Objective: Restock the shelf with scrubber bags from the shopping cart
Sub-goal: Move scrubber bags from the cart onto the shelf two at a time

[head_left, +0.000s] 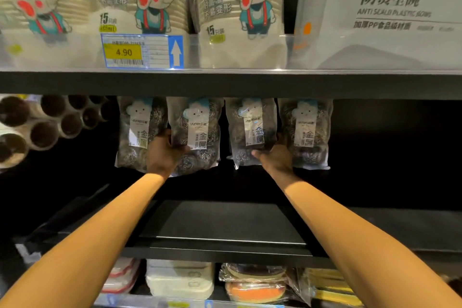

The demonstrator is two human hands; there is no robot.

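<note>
step: hang bags | left hand fingers curled round second scrubber bag | right hand pinches third scrubber bag, thumb in front | both mid-row under upper shelf front edge | advice: seat tops fully, labels forward, level with neighbours, then release

Clear, glossy plastic film on the scrubber bags, catching small glints. Inside, coiled grey metal wire, rough and shiny. A matt white label, paper by the look of it, runs down each front. The shelf below is black and smooth, matt with a faint sheen. Up top, a clear glossy plastic rail fronts film-wrapped paper cups. The price tag looks like printed paper.
</note>
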